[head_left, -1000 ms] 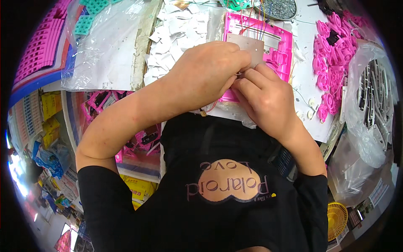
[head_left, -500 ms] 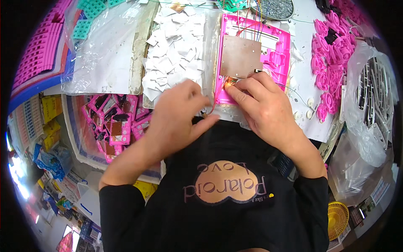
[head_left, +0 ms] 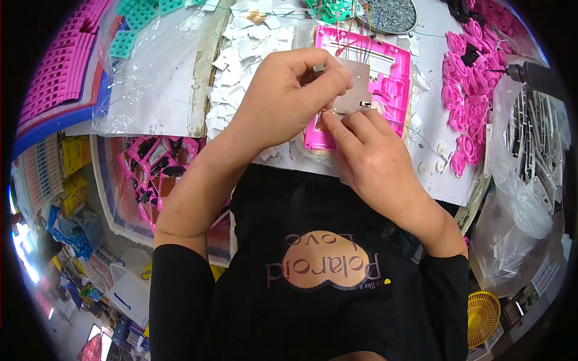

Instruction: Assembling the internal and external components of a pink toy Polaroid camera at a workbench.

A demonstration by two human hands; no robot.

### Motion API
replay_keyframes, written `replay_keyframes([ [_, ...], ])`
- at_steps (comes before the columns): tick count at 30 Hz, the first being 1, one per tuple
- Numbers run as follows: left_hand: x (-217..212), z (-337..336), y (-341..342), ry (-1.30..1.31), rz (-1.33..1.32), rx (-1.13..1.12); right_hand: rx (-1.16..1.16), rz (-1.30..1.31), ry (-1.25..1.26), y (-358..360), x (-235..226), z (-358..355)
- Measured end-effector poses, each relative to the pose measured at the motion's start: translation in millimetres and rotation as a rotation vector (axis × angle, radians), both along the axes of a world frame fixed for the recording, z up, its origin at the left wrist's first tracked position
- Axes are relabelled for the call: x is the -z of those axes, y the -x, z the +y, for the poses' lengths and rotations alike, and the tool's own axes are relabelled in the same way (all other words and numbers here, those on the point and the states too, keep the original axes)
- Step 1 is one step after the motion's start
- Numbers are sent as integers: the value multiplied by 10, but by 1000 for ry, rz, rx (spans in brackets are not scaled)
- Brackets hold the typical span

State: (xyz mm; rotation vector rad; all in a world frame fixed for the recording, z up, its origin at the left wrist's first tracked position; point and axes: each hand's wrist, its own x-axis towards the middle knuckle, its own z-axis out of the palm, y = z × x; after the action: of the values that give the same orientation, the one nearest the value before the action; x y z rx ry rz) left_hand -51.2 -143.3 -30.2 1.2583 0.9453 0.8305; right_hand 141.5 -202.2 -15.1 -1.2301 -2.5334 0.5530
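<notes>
A pink plastic casing (head_left: 397,90) lies on the work table in front of me, with a brown circuit board (head_left: 360,81) inside and thin coloured wires running up from it. My left hand (head_left: 289,93) is raised over the casing's left side, its thumb and forefinger pinched together. A small metal part (head_left: 320,70) shows between those fingers, too small to name exactly. My right hand (head_left: 376,147) rests on the lower part of the casing, fingers bent and pressed at the board's lower edge. What lies under its fingertips is mostly hidden.
White paper pieces (head_left: 232,78) cover the table left of the casing. Beyond it are a green circuit board (head_left: 330,9) and a tray of screws (head_left: 391,13). Pink parts (head_left: 460,93) and a black power screwdriver (head_left: 536,77) are at right. A bin (head_left: 111,207) holds pink assemblies.
My left hand has moved up and right from the casing's lower left corner, now pinching over it. The screwdriver has come into view at right. My right hand stays nearly in place.
</notes>
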Motion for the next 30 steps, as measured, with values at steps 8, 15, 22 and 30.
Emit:
replay_keyframes([
  [8, 60, -100, 91, 291, -274, -186, 36, 40, 29, -53, -47, -25],
  [15, 205, -199, 57, 372, -569, -253, -45, -51, -7, -23, -72, -5],
  [22, 186, -207, 13, 261, -437, -257, -221, -195, -17, -150, -79, 110],
  [30, 43, -316, -59, -70, -118, -177, -148, 91, 73, -350, -177, 179],
])
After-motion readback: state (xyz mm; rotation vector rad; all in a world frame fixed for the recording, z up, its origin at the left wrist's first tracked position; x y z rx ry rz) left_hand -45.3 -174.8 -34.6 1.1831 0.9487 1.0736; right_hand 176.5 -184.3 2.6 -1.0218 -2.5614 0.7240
